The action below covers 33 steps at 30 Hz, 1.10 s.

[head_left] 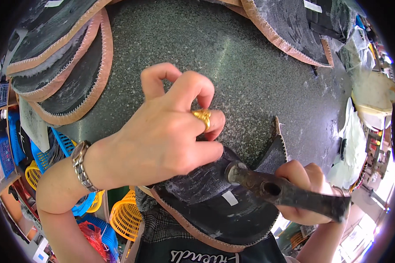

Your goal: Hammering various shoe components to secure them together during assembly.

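Note:
My left hand (171,127), with a gold ring and a metal wristwatch, hovers over a dark shoe-upper piece (219,206) trimmed in tan zigzag stitching. Its fingers are curled and pinched together above the piece's upper edge; I cannot see anything between the fingertips. My right hand (305,193) grips a worn metal hammer head (281,190), whose round face points left over the dark piece. The piece lies at the near edge of a speckled grey stone slab (232,65).
Stacks of similar dark pieces with tan stitched edges lie at the back left (61,65) and back right (289,26). Blue and yellow plastic baskets (123,215) stand below on the left. White plastic bags (351,149) sit at the right.

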Tool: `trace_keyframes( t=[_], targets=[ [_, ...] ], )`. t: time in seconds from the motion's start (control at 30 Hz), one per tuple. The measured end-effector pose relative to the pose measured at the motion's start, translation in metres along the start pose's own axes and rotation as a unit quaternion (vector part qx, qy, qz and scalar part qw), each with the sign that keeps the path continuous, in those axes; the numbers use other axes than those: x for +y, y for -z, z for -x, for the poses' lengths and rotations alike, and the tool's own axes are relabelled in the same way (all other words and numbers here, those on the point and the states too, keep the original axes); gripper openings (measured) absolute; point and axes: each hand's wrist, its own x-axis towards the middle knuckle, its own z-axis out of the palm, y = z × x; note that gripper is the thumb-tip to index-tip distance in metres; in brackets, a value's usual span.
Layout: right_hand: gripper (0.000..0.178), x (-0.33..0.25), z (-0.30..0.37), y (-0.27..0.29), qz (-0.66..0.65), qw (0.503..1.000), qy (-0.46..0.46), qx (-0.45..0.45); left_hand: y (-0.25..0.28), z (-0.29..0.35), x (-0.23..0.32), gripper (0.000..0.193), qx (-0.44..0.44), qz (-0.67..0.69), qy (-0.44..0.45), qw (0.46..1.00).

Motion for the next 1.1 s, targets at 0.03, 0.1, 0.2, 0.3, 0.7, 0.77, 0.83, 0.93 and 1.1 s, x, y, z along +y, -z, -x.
trace_keyframes(
  t=[0.03, 0.1, 0.2, 0.3, 0.7, 0.77, 0.83, 0.93, 1.1],
  targets=[
    [0.017, -0.005, -0.004, 0.003, 0.040, 0.999, 0.020, 0.013, -0.001, 0.001, 0.001, 0.010, 0.012, -0.016, -0.007, 1.000],
    [0.018, -0.010, -0.013, 0.006, 0.082, 0.995, 0.022, 0.054, 0.000, 0.002, 0.005, 0.012, 0.006, 0.004, 0.008, 1.000],
    [0.019, -0.009, -0.026, 0.002, 0.143, 0.988, 0.010, 0.062, 0.000, 0.009, 0.007, 0.015, -0.003, -0.037, 0.008, 0.999],
    [0.020, -0.009, -0.019, 0.006, 0.153, 0.988, 0.006, 0.020, 0.000, 0.006, 0.013, 0.016, 0.017, -0.035, -0.009, 0.999],
    [0.022, 0.001, -0.013, -0.003, 0.096, 0.995, -0.020, -0.022, -0.014, 0.017, 0.019, 0.027, 0.099, 0.061, 0.150, 0.982],
    [0.021, 0.002, -0.016, -0.003, 0.096, 0.995, -0.009, -0.020, -0.010, 0.019, 0.022, 0.026, 0.088, 0.055, 0.152, 0.983],
    [0.021, -0.002, -0.023, 0.002, 0.111, 0.994, 0.008, -0.020, -0.011, 0.021, 0.023, 0.025, 0.070, 0.037, 0.136, 0.988],
    [0.020, -0.008, -0.030, 0.004, 0.188, 0.980, 0.001, -0.060, -0.009, 0.022, 0.023, 0.024, 0.063, 0.007, 0.130, 0.989],
    [0.018, -0.021, -0.028, 0.003, 0.241, 0.968, -0.040, -0.056, 0.000, 0.020, 0.031, 0.025, 0.062, -0.001, 0.161, 0.985]
  ],
)
